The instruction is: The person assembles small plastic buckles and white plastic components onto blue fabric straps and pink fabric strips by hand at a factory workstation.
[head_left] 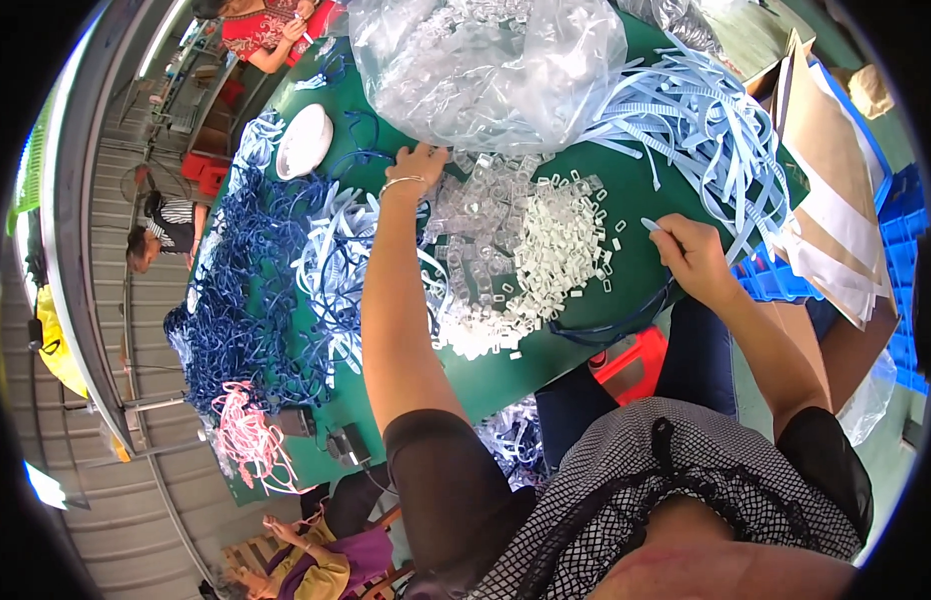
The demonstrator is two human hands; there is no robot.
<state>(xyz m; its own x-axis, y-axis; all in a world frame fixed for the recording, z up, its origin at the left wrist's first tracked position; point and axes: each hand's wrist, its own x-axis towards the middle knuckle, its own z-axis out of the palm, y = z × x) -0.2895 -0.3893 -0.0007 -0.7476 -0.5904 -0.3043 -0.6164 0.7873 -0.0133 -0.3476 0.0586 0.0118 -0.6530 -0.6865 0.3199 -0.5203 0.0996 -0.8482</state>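
The left hand (pixel 418 162) reaches far out, fingers bent down into the little clear clips (pixel 506 250), but I cannot tell if it grips any. The clips are small, see-through plastic bits, heaped just right of this hand. A big crinkly plastic bag (pixel 486 65) sits just past it. Left of it lie tangled dark blue cords (pixel 236 320) and a white bowl (pixel 304 140). The right hand (pixel 694 255) is closed, pinching a thin pale blue strap (pixel 654 226). The strap's end pokes up and left, out of the fingers. More pale blue straps (pixel 706 120) lie past this hand. All rest on a green counter (pixel 636 180).
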